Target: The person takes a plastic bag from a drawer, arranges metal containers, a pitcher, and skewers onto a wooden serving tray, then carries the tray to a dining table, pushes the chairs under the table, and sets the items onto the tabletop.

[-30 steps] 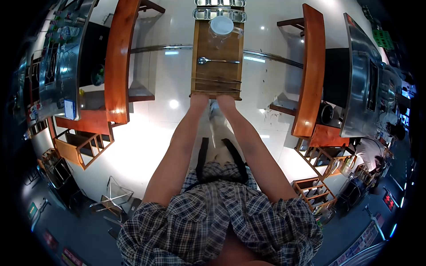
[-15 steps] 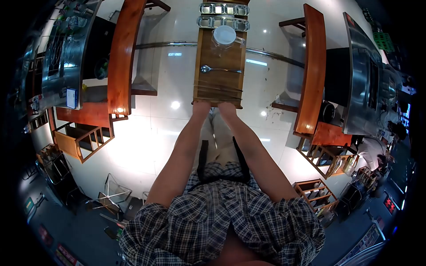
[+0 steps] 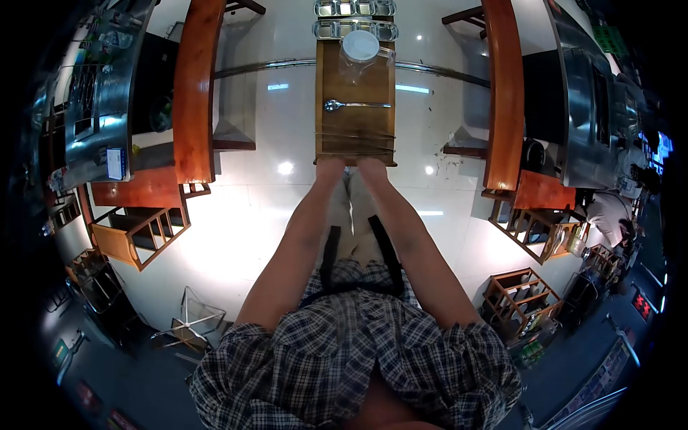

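Observation:
At the near end of a narrow wooden table (image 3: 355, 129), my left hand (image 3: 330, 168) and my right hand (image 3: 371, 167) are side by side, a small gap between them. Both look closed on the table's edge, though most of the fingers are hidden. Just beyond my hands, several thin dark sticks (image 3: 355, 137) lie across the tabletop. Farther along, a shiny metal spoon (image 3: 355, 105) lies crosswise with its bowl to the left. A clear pitcher (image 3: 356, 70) with a white lid (image 3: 360, 46) stands behind it. Two rows of metal containers (image 3: 337, 30) are at the far end.
Long orange-brown benches (image 3: 193, 93), (image 3: 504, 93) flank the table, with steel counters beyond. A metal rail (image 3: 269, 66) runs along the tiled floor. Wooden chairs (image 3: 140, 233) and a wooden rack (image 3: 522, 297) stand nearer. At the right edge, another person (image 3: 609, 215) bends over.
My view has shifted slightly, so the table and its things appear a little higher. Both hands stay at the table's near edge.

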`<state>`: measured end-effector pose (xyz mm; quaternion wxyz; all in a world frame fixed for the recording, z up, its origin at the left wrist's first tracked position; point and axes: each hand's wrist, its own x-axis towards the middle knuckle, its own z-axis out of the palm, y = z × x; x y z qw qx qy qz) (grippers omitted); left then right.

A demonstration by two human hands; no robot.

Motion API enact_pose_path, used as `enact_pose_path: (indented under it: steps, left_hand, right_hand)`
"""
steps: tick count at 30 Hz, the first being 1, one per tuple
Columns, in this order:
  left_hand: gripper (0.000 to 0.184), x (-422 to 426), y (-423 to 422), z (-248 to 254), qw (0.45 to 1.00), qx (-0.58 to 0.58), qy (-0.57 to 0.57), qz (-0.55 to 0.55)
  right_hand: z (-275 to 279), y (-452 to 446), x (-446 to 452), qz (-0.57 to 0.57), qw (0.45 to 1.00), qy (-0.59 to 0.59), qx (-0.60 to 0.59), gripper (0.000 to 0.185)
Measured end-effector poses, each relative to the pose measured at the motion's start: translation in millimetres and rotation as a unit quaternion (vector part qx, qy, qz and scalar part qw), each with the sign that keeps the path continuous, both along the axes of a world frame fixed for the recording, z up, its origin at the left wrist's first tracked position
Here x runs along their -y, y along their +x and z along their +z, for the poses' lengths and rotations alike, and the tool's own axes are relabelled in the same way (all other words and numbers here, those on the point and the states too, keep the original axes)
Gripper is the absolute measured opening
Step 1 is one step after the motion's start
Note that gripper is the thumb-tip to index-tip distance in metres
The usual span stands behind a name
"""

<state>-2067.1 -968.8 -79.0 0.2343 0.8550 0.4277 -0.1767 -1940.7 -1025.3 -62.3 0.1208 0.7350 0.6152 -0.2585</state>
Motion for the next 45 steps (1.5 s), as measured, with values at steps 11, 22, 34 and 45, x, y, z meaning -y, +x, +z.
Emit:
enact_pose_path:
  steps: [11,22,34,45]
  left_hand:
    - [0.02,37.5,-24.1,-11.5,0.988,0.063,0.129,-0.06]
    - [0.02,57.2,-26.9,-4.4,0.999,0.009,0.021,-0.031]
    - [0.02,64.5,-18.9,2.8,0.999,0.005,0.035,0.005]
    - [0.029,72.4,-29.5,16.8,1.0,0.007,0.013,-0.027]
  right_hand:
    - [-2.7,-14.9,34.4,-0.013,0.999,-0.032,-0.022,0.018]
    - [3.2,-18.5,54.2,0.015,0.998,-0.041,-0.04,0.018]
    - [0.3,-12.9,58.5,0.031,0.999,-0.027,-0.027,0.016]
    - [-3.3,-20.5,88.5,0.025,0.991,0.131,0.018,0.035]
